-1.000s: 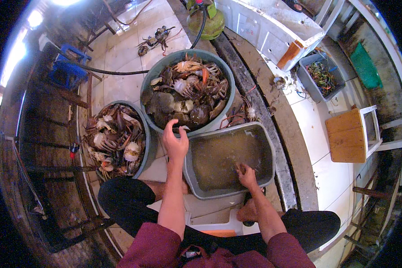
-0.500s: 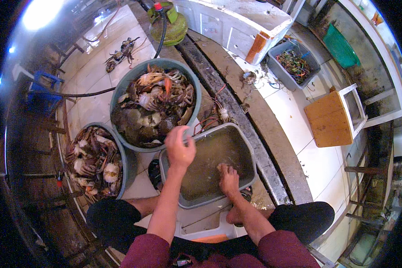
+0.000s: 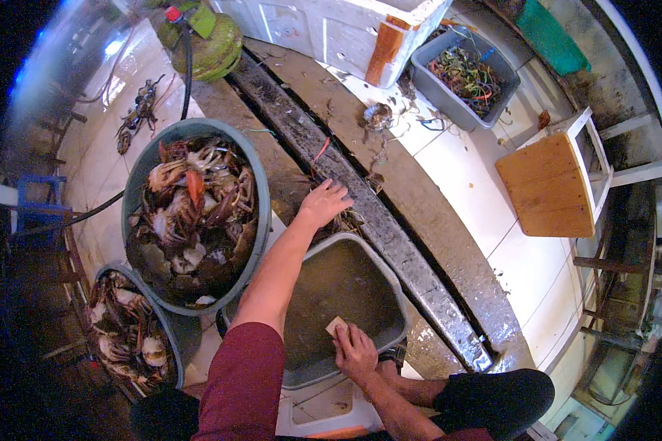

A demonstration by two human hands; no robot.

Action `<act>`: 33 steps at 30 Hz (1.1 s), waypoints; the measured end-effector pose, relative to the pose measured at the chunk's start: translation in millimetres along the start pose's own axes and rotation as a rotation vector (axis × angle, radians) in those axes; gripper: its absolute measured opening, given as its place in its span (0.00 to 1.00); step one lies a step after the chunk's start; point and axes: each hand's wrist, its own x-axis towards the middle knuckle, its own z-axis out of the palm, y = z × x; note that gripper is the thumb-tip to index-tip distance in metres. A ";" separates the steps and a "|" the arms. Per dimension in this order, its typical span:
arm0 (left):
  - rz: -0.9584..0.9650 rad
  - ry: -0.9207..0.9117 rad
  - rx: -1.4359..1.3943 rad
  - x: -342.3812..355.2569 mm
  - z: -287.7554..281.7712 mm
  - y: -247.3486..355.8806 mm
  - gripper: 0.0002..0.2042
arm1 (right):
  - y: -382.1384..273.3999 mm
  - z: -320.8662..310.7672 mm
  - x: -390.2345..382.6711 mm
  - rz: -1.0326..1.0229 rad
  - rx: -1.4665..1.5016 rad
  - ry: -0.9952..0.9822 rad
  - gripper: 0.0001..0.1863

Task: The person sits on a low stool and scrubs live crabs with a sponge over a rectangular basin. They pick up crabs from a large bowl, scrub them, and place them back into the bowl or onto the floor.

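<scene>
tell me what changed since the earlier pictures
The left hand moved forward, past the far rim of the grey basin. The right hand drew back toward the near rim and now shows a small pale block in its grip, not visible before. The large round crab tub stayed put; only the view shifted.

Bluish light (image 3: 48, 48) is flaring hazily at the upper left, and the floor there is catching a wet gleam. Over on the right, white floor tiles (image 3: 518, 294) are spreading out, with a dirty brown concrete strip (image 3: 456, 257) curving past them and a long dark slab (image 3: 390, 231) running alongside. A wood-topped stool (image 3: 548, 187) with white legs is standing here, and a stained grey wall panel (image 3: 621, 92) is showing inside a white frame (image 3: 643, 173). Up top, a white foam box (image 3: 301, 26) is sitting near a green gas cylinder (image 3: 217, 48).
</scene>
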 end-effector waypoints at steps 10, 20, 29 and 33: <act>0.069 -0.246 0.099 23.9 -7.1 -19.6 0.14 | 1.0 1.3 3.3 0.018 0.012 -0.015 0.23; -0.429 0.063 -0.638 11.3 -37.2 -44.3 0.21 | -0.6 -4.0 4.9 0.031 0.005 0.027 0.22; -0.631 0.286 -1.248 -15.0 -95.5 -46.2 0.16 | -2.2 0.8 -4.7 0.017 -0.026 0.064 0.21; -0.785 0.218 -1.446 -50.2 -158.9 -16.0 0.16 | -4.1 -3.9 -4.1 0.045 -0.027 0.088 0.21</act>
